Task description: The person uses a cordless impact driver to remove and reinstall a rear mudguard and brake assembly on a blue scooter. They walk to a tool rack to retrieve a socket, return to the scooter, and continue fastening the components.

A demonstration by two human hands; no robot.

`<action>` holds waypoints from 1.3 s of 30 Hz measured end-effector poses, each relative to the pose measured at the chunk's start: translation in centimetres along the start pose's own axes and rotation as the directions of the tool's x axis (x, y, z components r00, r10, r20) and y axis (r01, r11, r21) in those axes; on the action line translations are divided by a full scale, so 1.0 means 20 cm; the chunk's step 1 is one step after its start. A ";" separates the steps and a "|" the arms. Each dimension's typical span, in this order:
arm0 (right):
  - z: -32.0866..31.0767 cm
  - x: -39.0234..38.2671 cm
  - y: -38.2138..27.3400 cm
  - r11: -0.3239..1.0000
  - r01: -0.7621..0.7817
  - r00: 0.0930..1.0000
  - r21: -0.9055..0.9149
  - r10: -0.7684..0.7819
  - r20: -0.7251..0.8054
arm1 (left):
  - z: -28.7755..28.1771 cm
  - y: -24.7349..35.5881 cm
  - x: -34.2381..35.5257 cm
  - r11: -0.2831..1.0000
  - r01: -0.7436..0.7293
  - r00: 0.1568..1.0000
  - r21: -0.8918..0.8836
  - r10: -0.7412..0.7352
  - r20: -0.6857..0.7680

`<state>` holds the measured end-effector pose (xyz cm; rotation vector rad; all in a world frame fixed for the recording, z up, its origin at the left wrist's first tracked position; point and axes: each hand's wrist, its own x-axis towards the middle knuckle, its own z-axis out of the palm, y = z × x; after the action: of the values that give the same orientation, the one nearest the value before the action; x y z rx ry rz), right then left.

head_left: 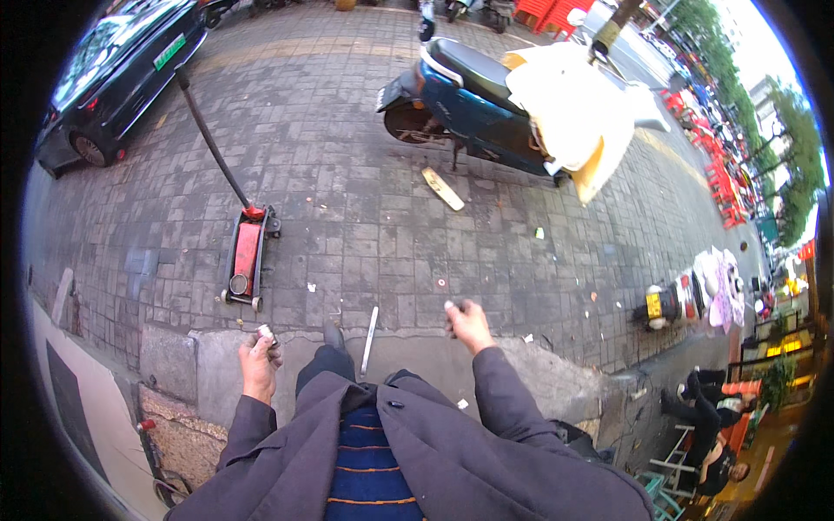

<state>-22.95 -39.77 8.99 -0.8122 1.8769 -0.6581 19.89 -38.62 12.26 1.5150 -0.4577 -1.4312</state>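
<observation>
Standing at a stone curb point(217, 365), the person holds both hands out over the paving point(365, 200). Left hand point(259, 358): fingers closed around a small metal socket point(266, 333), whose short axis points up and slightly right. Right hand point(469, 325): fingers curled around a small dark part point(450, 308); its shape and direction cannot be told. Between the hands, a thin metal bar point(370, 340) lies on the curb, long axis running near to far, far end tilted slightly right. Far left of the left hand, a red floor jack point(248, 256) rests on the paving, body aligned near to far, with its black handle point(211, 139) slanting far and left. A blue scooter point(473, 104) stands far right, near a wood strip point(443, 188). A dark car point(113, 74) is parked far left.
</observation>
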 end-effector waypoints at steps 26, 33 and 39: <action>1.34 3.45 -2.17 0.986 -0.100 0.989 0.137 0.083 0.124 | 1.11 1.71 3.72 0.999 -0.017 0.998 0.027 0.018 -0.059; 1.32 4.30 -2.97 0.977 0.004 0.997 0.212 -0.020 0.071 | 1.62 2.15 4.66 0.998 0.008 1.000 0.058 -0.007 -0.019; 1.20 4.88 -3.15 0.890 -0.273 0.942 0.365 0.324 -0.085 | 2.34 2.53 5.70 0.945 0.025 0.978 0.327 -0.091 0.188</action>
<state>-16.84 -156.86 -8.55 -0.2418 1.8862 -0.8382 21.46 -171.14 -1.52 1.6573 -0.8103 -1.6235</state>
